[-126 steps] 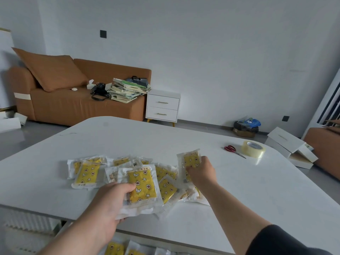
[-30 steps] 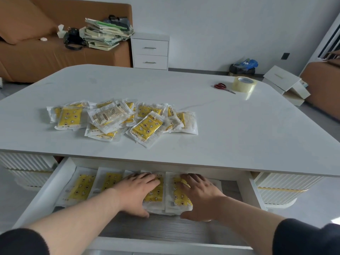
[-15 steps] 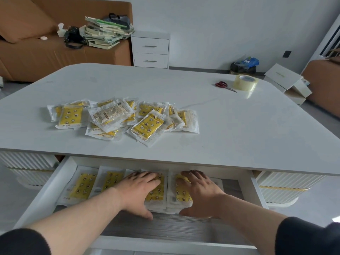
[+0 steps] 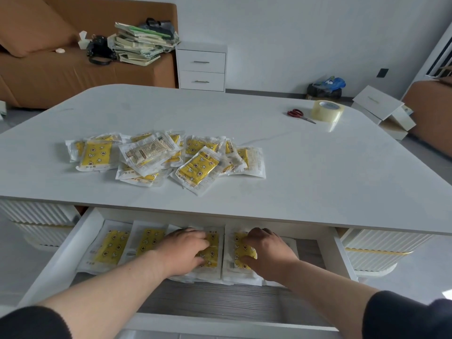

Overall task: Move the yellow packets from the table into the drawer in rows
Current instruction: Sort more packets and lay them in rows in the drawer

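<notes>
A loose pile of yellow packets (image 4: 166,160) in clear wrappers lies on the white table (image 4: 330,182), left of centre. Below the table's front edge the white drawer (image 4: 56,263) stands pulled out. A row of yellow packets (image 4: 110,248) lies side by side along its back. My left hand (image 4: 183,250) rests flat on the third packet (image 4: 212,250) of that row. Fingers and thumb of my right hand (image 4: 271,253) are curled around the fourth packet (image 4: 241,250), further right. The front of the drawer floor is bare grey wood.
Red-handled scissors (image 4: 297,114) and a roll of clear tape (image 4: 326,111) sit at the table's far right. Beyond the table are a brown sofa (image 4: 61,74) with stacked books, a white nightstand (image 4: 201,67) and white boxes (image 4: 381,111) on the floor.
Since 4.2 s ago both hands have left the tabletop pile and gone down into the drawer. Over the last second they have only shifted slightly on the row of packets.
</notes>
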The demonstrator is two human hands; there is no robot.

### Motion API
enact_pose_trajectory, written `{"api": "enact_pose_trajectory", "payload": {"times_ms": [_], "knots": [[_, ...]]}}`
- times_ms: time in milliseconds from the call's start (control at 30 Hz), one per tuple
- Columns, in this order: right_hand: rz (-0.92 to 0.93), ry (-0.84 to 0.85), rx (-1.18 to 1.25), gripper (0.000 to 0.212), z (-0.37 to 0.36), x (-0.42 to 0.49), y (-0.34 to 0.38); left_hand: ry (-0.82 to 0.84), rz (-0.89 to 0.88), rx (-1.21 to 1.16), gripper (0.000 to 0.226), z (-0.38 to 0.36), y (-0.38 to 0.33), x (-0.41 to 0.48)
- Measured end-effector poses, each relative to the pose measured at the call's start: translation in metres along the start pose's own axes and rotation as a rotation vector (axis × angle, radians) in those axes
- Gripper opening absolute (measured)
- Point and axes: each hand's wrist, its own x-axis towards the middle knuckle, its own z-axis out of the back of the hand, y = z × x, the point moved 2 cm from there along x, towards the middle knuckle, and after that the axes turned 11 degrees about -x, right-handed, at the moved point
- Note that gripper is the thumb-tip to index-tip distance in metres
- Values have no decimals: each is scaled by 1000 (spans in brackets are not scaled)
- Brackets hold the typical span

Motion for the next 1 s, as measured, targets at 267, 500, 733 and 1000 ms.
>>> {"api": "enact_pose_trajectory", "payload": {"times_ms": [267,500,733,1000], "knots": [[-16,44,-50,47,9,2,8,9,14,56,42,2,-3,-2],[-51,115,157,28,56,-7,22,-10,43,-33,26,41,-24,-22],[-23,147,458,17,118,-11,38,-178,18,-170,26,113,-30,-49],[-48,-47,542,13,144,26,48,-756,297,-332,24,160,53,-30]]}}
